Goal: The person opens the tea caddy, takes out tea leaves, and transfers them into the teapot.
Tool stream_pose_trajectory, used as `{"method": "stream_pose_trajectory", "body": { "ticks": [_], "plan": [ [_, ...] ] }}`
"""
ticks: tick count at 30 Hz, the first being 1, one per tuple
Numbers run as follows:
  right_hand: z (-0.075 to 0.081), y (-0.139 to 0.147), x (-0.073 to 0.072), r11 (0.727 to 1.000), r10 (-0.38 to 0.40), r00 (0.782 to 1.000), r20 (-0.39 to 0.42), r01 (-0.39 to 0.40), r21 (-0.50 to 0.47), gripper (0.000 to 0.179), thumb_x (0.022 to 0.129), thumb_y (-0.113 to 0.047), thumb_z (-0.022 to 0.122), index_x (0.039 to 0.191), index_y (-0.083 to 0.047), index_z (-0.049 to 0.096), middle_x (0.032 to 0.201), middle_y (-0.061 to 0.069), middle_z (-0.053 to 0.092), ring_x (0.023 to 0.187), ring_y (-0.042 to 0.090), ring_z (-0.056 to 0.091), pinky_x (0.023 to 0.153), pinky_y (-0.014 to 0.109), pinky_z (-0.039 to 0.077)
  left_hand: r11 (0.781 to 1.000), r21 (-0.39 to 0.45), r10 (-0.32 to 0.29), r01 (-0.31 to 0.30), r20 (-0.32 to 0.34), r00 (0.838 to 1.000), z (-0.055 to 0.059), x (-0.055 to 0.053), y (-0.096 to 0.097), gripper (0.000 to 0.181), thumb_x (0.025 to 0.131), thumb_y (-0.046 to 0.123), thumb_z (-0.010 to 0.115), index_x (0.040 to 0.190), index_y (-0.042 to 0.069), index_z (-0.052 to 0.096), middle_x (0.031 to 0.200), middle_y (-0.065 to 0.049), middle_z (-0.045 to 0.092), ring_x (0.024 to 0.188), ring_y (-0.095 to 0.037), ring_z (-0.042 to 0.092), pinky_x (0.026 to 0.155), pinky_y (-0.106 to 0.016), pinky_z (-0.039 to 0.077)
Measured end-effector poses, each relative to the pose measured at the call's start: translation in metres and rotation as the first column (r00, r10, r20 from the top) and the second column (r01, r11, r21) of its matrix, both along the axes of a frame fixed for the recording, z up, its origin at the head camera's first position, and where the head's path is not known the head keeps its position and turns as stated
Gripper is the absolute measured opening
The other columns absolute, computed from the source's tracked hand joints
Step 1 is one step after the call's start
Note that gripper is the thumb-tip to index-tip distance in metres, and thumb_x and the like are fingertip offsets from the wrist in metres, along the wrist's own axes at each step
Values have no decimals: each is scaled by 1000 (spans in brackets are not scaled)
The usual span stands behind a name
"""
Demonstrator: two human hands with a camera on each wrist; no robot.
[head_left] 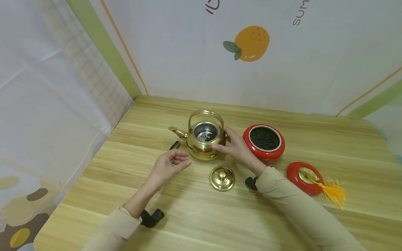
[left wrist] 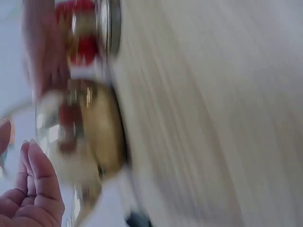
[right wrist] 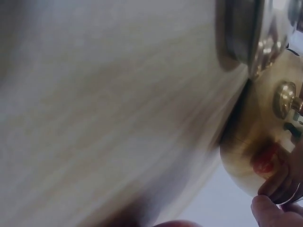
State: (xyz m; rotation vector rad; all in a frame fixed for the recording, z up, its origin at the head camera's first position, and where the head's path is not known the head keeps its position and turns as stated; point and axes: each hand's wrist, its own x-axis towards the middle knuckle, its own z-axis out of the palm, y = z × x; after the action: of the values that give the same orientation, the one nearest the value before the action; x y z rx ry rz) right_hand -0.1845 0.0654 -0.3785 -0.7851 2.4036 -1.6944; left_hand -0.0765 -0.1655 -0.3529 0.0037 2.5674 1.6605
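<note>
A golden teapot [head_left: 201, 148] stands on the table with its top uncovered, its handle arched upward and its spout pointing left. Inside it sits a metal strainer [head_left: 205, 132] with a few dark leaves. My right hand [head_left: 233, 146] holds the pot's right side, thumb at the front and fingers partly hidden behind. Just left of the pot, my left hand [head_left: 169, 165] hovers with loosely bent fingers and nothing in them. The golden teapot lid [head_left: 222, 178] lies in front of the pot. Right of it stands an open red jar [head_left: 248, 139] filled with dark tea leaves.
A red jar lid [head_left: 296, 177] with a yellow tassel [head_left: 334, 193] lies at the right, beside my right sleeve. Behind the wooden table [head_left: 125, 167] hangs a white printed cloth [head_left: 188, 62]. A small dark object [head_left: 174, 145] shows beyond my left hand.
</note>
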Motion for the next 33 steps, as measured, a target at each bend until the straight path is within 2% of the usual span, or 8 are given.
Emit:
{"method": "stream_pose_trajectory", "body": {
  "ticks": [2, 6, 10, 14, 24, 29, 33],
  "plan": [
    [-1, 0, -1, 1000, 5, 1000, 0, -5, -8, 65, 78, -9, 76, 135, 0, 44, 133, 17, 49, 131, 28, 40, 111, 44, 33, 998, 38, -55, 55, 15, 998, -4, -3, 16, 33, 83, 13, 71, 110, -3, 61, 98, -13, 66, 79, -15, 59, 67, -20, 53],
    [-2, 0, -1, 1000, 3, 1000, 21, -3, 2, 66, 80, -11, 75, 137, -3, 43, 136, 14, 48, 133, 26, 38, 113, 44, 31, 984, 59, -168, 166, 17, 986, -16, -8, 43, 35, 81, 12, 73, 109, -5, 61, 98, -16, 67, 77, -13, 60, 67, -20, 53],
    [-1, -1, 1, 1000, 2, 1000, 20, -2, 8, 66, 80, -11, 75, 137, -4, 43, 139, 14, 46, 134, 26, 36, 113, 44, 29, 972, 63, -228, 228, 2, 974, -25, -13, 60, 37, 79, 12, 75, 109, -6, 61, 99, -19, 67, 76, -13, 62, 66, -20, 54],
    [-1, 0, 2, 1000, 2, 1000, 7, -2, 4, 67, 80, -10, 75, 137, -3, 42, 139, 14, 46, 135, 26, 36, 113, 43, 30, 967, 50, -250, 249, 3, 968, -31, -15, 69, 37, 78, 10, 76, 108, -5, 61, 98, -17, 66, 75, -12, 62, 65, -20, 55],
    [-1, 0, 0, 1000, -13, 1000, -14, 13, 20, 66, 80, -11, 75, 137, -3, 43, 137, 14, 47, 134, 25, 37, 113, 41, 31, 960, -9, -280, 280, 31, 959, -33, -14, 79, 37, 73, 4, 78, 105, -4, 62, 93, -13, 67, 69, -10, 61, 59, -18, 54],
    [0, 0, 1, 1000, -8, 1000, 0, 8, 14, 67, 80, -10, 75, 138, -4, 42, 139, 13, 46, 135, 25, 35, 113, 43, 30, 953, -92, -289, 289, 8, 957, -33, -15, 82, 33, 73, 4, 78, 102, -2, 65, 87, -10, 67, 65, -9, 59, 55, -18, 52],
    [0, 1, 0, 1000, -3, 1000, -9, 3, 10, 67, 79, -10, 76, 137, -3, 43, 138, 14, 47, 134, 26, 36, 112, 44, 32, 947, -149, -290, 286, -2, 957, -34, -15, 83, 29, 73, 6, 79, 99, 2, 67, 89, -7, 67, 67, -8, 59, 56, -17, 51]
  ]
}}
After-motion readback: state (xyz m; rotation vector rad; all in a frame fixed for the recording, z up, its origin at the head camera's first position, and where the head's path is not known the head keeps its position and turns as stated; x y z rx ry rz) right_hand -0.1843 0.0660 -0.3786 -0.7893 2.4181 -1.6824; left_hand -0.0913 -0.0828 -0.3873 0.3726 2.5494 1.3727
